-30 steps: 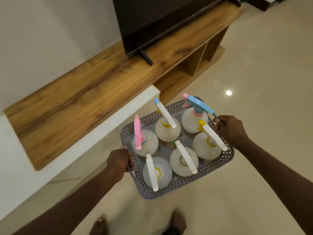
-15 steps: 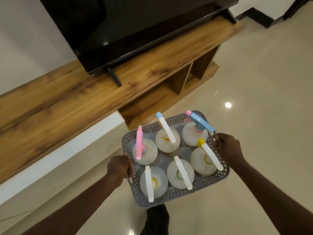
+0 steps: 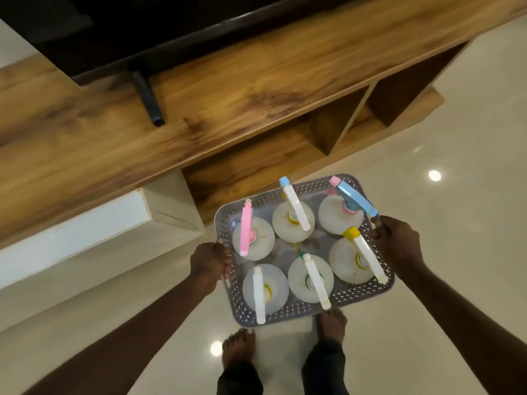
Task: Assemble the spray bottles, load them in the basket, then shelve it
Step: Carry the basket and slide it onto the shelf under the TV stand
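I carry a grey perforated basket (image 3: 288,313) in the air in front of me, above the floor. My left hand (image 3: 208,262) grips its left rim and my right hand (image 3: 397,244) grips its right rim. Inside stand several white spray bottles with trigger heads on, among them one with a pink head (image 3: 245,233), one with a blue head (image 3: 353,196) and one with a yellow nozzle (image 3: 363,252). The open lower shelf (image 3: 256,163) of the wooden TV unit lies just beyond the basket.
The wooden TV unit top (image 3: 228,89) carries a black television (image 3: 137,32) on a stand foot (image 3: 148,99). A vertical divider (image 3: 349,118) splits the lower shelf into compartments. A white block (image 3: 71,232) stands at left. My bare feet (image 3: 285,343) are on the glossy floor.
I have walked closer to the TV unit; the basket, held the same way in both hands, now hangs right before the open lower shelf. Both feet have come into view.
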